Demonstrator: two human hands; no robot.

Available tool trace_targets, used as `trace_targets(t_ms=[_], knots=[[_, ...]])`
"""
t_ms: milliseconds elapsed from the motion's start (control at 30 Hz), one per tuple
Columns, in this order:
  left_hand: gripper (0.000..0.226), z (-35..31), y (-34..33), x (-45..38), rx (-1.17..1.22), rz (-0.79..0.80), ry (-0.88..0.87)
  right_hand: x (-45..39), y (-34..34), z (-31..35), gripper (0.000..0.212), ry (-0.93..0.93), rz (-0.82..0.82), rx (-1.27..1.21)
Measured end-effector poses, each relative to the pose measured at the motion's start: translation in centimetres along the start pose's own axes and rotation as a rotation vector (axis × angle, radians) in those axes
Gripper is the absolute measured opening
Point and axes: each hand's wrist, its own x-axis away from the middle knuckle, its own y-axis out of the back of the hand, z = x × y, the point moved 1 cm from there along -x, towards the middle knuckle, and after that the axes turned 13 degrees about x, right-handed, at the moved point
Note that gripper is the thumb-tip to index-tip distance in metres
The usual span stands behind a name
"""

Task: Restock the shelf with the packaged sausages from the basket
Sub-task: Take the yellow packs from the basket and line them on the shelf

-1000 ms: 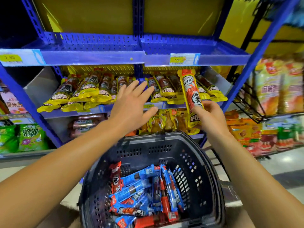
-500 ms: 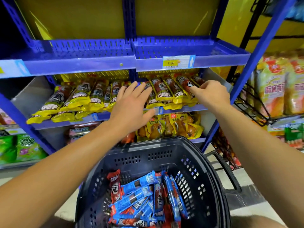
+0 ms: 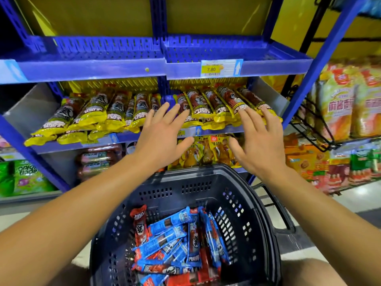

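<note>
Yellow-ended sausage packs (image 3: pixel 208 108) already line the middle shelf (image 3: pixel 218 130), both the left hand (image 3: pixel 162 137) and right hand (image 3: pixel 259 141) hover before it with fingers spread and empty, yet the dark basket (image 3: pixel 255 207) below holds many blue and red packs (image 3: pixel 177 240), so most restocking looks undone.

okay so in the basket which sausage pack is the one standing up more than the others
The red pack at the basket's left side. It stands nearly upright, alone, with its top clear of the pile, while the blue packs lie slanted and overlapping beside it.
</note>
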Motion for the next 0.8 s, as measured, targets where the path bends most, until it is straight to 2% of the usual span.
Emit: trace_targets(t_ms=[133, 267, 567, 700, 800], knots=[[0.07, -0.4, 0.1, 0.8, 0.043, -0.001, 0.001, -0.8, 0.2, 0.7, 0.08, -0.018, 0.159, 0.029], [0.069, -0.7, 0.2, 1.5, 0.064, 0.009, -0.005, -2.0, -0.3, 1.0, 0.077, -0.042, 0.26, 0.052], [0.069, -0.4, -1.7, 3.0, 0.115, 0.062, -0.005, -2.5, -0.3, 1.0, 0.074, -0.05, 0.256, -0.027], [0.072, -0.1, -3.5, 4.9, 0.168, 0.1, -0.006, 0.9, 0.4, 1.4, 0.075, -0.029, 0.152, -0.137], [0.079, 0.2, -5.7, 7.0, 0.182, 0.155, -0.004, 5.2, -0.8, 2.3, 0.075, 0.038, 0.194, -0.172]])
